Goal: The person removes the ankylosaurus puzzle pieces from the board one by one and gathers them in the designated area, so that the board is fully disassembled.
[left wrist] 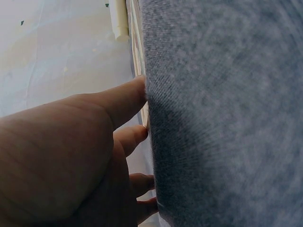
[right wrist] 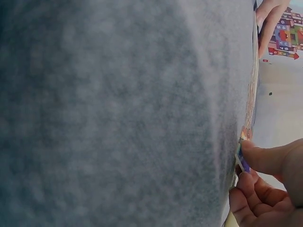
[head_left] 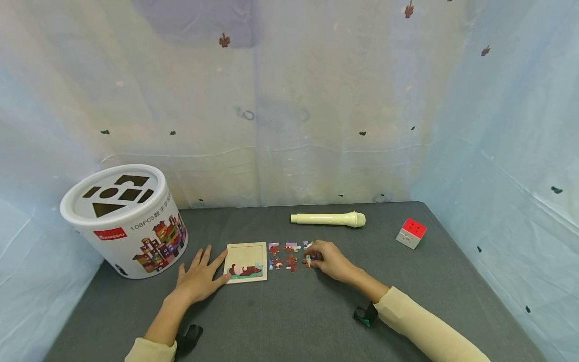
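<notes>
My left hand (head_left: pixel 199 278) lies with spread fingers at the left side of a small wooden puzzle board (head_left: pixel 246 253), its thumb and index finger touching the frame. Along the board's bottom, fitted pieces show a brown and green picture (head_left: pixel 246 271). To the right of the board, loose jigsaw pieces (head_left: pixel 291 262) lie in rows. My right hand (head_left: pixel 333 260) is over the rightmost ones. In the right wrist view, its thumb and fingers pinch a purple-edged puzzle piece (right wrist: pixel 244 164), tilted up on its edge; the fingers partly cover it.
A large white bucket (head_left: pixel 135 221) with shape holes in its lid stands at the left. Behind the pieces lies a pale yellow toy microphone (head_left: pixel 327 218). A red and white cube (head_left: pixel 411 233) sits at the right. Curtains (head_left: pixel 289 125) hang around the grey table (head_left: pixel 280 322).
</notes>
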The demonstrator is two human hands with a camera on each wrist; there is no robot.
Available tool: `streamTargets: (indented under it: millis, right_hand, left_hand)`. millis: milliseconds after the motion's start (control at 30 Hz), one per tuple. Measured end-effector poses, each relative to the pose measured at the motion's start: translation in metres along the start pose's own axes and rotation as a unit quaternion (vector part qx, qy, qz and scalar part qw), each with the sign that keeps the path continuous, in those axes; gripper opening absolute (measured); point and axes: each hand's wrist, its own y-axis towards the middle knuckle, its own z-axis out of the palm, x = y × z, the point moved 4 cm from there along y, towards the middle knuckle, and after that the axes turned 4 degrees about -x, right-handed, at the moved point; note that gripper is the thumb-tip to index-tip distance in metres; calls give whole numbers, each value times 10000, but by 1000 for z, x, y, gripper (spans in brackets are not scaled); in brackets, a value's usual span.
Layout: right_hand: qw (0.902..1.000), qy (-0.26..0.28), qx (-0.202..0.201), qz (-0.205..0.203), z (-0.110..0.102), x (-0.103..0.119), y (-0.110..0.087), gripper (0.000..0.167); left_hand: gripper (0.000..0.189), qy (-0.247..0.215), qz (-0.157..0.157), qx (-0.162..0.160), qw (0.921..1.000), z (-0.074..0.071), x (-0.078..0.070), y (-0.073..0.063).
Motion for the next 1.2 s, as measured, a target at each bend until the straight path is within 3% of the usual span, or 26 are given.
streamTargets:
  millis: [1200]
  right_hand:
    - [9998, -172, 67, 102, 1, -1, -2, 19]
  left_hand:
    - [76, -4, 3, 7, 10000, 1, 0, 0]
